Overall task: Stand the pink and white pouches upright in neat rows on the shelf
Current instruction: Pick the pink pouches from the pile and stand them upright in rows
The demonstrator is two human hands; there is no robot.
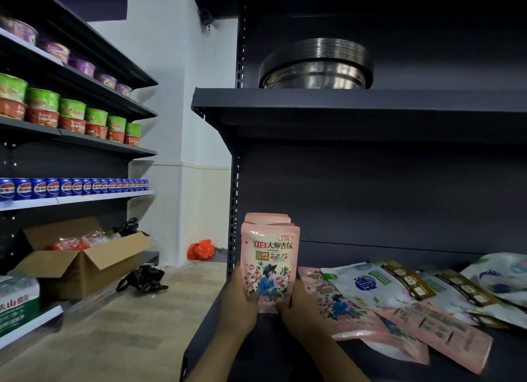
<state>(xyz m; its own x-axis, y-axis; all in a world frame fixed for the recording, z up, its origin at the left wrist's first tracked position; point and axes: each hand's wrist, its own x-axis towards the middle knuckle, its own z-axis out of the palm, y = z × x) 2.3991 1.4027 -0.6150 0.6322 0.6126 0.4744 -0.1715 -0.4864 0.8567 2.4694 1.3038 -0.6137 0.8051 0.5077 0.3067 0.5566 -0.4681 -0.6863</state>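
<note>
Two bare hands hold a small stack of pink pouches (270, 263) standing up at the left end of a dark shelf (256, 350). The left hand (238, 304) wraps around the left side of the stack, and the right hand (296, 307) presses against its right side and bottom corner, so both hands are closed on the same stack. The front pouch faces the camera and shows flowers, a figure in a blue coat and red and white letters. More pink tops peek out behind it (how many pouches are in the stack is hard to tell). Just to the right, other pink pouches (342, 310) lie flat on the shelf, and one long pink one (436, 339) lies across them near the front edge. Next to those lie white pouches (370, 287) with a blue round mark, partly covering each other, and more white ones (502, 276) sit farther right. On the shelf above rests a stack of shiny metal bowls (315, 67). Far to the left, another rack holds green and red noodle cups (71, 116) and a row of blue cans (71, 186). An open cardboard box (85, 261) sits low down there.
</note>
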